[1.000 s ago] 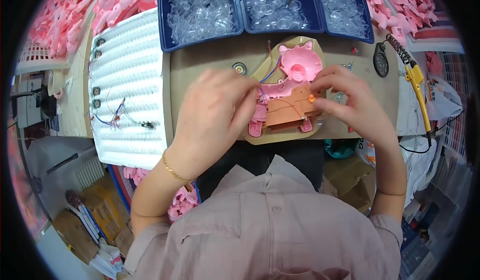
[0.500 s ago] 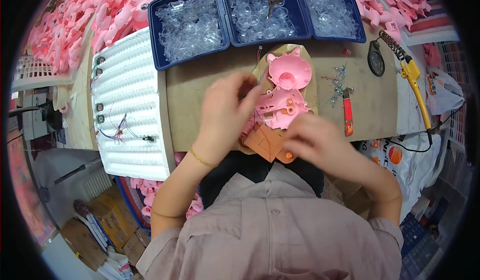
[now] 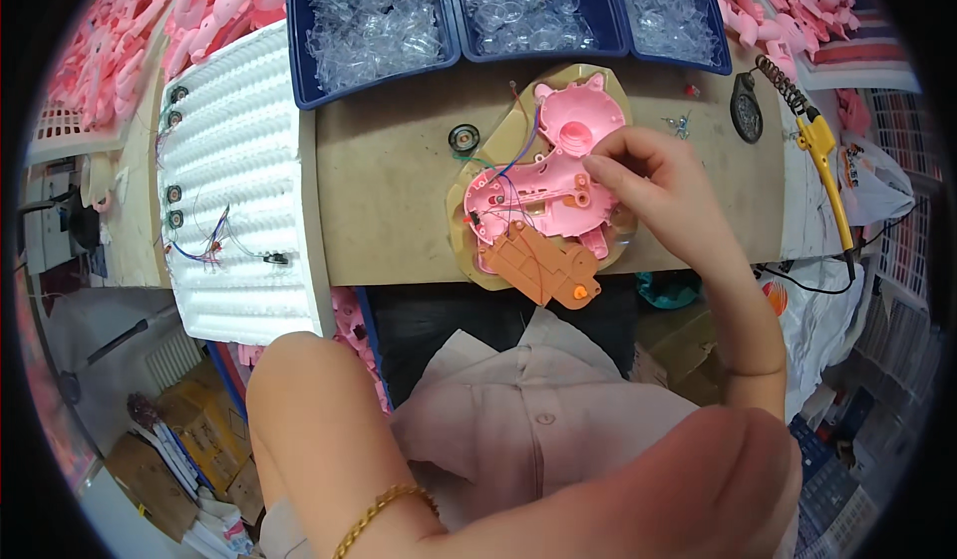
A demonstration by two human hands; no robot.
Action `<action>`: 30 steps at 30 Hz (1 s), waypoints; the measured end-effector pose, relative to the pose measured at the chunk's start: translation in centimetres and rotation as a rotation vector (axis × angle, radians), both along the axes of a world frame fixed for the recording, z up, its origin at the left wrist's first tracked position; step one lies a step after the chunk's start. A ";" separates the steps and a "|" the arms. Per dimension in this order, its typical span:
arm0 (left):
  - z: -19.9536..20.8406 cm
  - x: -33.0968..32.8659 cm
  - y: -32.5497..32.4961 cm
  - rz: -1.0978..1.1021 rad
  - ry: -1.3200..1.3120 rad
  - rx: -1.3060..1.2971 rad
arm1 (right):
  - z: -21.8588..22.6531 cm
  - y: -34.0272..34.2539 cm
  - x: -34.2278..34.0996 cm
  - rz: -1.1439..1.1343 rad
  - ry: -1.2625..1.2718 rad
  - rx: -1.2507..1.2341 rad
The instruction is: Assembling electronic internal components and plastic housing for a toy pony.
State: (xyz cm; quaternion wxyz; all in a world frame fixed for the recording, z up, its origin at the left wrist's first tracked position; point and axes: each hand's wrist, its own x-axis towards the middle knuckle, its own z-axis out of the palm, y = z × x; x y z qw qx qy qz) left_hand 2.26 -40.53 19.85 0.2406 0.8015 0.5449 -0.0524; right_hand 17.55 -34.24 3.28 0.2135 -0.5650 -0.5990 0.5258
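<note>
A pink plastic shell half (image 3: 543,195), with a round cup at its far end, lies on a tan, rounded support (image 3: 518,125). Thin coloured wires run through it to a small round speaker (image 3: 464,138) at its left. Over its near edge rests an orange plastic box (image 3: 538,265) with a small knob. My right hand (image 3: 663,185) is at the shell's right rim, thumb and fingers pinched together; whatever they hold is hidden. Close to the camera, my left hand (image 3: 688,479) crosses my chest toward the right, blurred, its fingers hidden.
Blue bins (image 3: 377,85) of clear plastic parts stand at the back, with pink parts (image 3: 224,10) piled behind. A white ridged foam tray (image 3: 239,210) holds speakers and wires at left. A yellow soldering iron (image 3: 832,175) rests at right beside a dark oval pad (image 3: 746,112).
My left hand has left the shell and swung back across my chest. The right hand has risen from the orange box to the shell's right rim. The speaker now shows on the table.
</note>
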 end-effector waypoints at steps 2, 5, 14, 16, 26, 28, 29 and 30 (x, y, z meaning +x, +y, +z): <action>0.6 -0.1 -1.2 0.094 0.133 0.019 | 0.0 -0.3 0.1 0.004 0.010 0.011; -5.6 -0.1 -0.5 0.109 0.058 0.231 | 0.0 -0.5 0.7 0.003 0.031 0.074; -20.6 -4.3 6.7 0.515 -0.959 0.003 | -2.4 0.1 1.4 0.047 -0.142 0.347; -21.0 -4.6 6.3 0.526 -0.992 -0.027 | -2.0 0.6 1.4 0.014 -0.058 0.259; -19.0 -3.6 6.4 0.541 -1.033 0.015 | -0.5 4.5 -3.0 -0.001 0.200 0.423; -19.5 -4.3 6.7 0.523 -0.880 -0.137 | -1.2 3.0 -2.4 0.047 0.069 0.701; -20.2 -4.4 6.7 0.428 -0.793 0.056 | -2.0 2.2 -1.6 0.094 -0.088 0.919; -20.7 -4.4 6.9 0.324 -0.702 0.241 | -2.4 1.4 -0.9 0.138 -0.255 1.135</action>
